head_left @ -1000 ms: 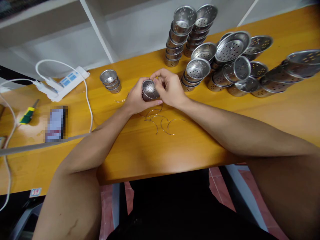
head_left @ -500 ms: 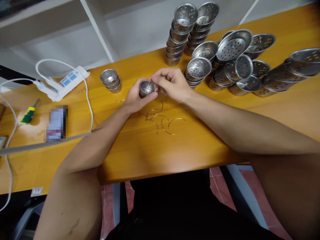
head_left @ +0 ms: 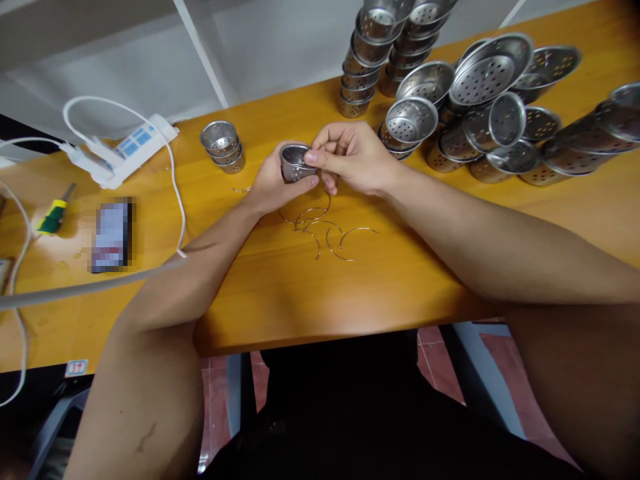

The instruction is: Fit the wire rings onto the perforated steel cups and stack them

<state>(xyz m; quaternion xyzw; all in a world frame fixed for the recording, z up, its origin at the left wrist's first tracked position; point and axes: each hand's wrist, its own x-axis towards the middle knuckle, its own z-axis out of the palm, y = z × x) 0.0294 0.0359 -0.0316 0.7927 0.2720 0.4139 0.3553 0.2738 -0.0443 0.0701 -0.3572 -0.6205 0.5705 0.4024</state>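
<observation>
Holding a small round perforated steel cup (head_left: 294, 162) above the orange wooden table (head_left: 280, 293), the left hand (head_left: 274, 185) wraps its fingers around the cup from below and from the far side, and its thumb lies along the near wall of the cup. The right hand (head_left: 353, 159) is just to the right of this cup; its thumb and forefinger are pinched together at the right rim of the cup, while the other fingers are curled loosely. Whether a wire is between the pinched fingertips, I cannot tell. The open side of the cup is turned upward and a little toward the camera.

On the table directly in front of the cup, nearer to the person, lies a small heap of thin curved metal wire rings (head_left: 325, 232), some of them overlapping. To the left of the cup stands a short stack of similar perforated cups (head_left: 222, 146). To the right of the cup and behind it there are many more perforated steel cups (head_left: 480, 113), some in tall stacks and some leaning on each other. Far to the left of the cup are a white power strip with its white cable (head_left: 131, 145), a blurred dark rectangular object (head_left: 111, 235) and a screwdriver with green and yellow handle (head_left: 51, 217).
</observation>
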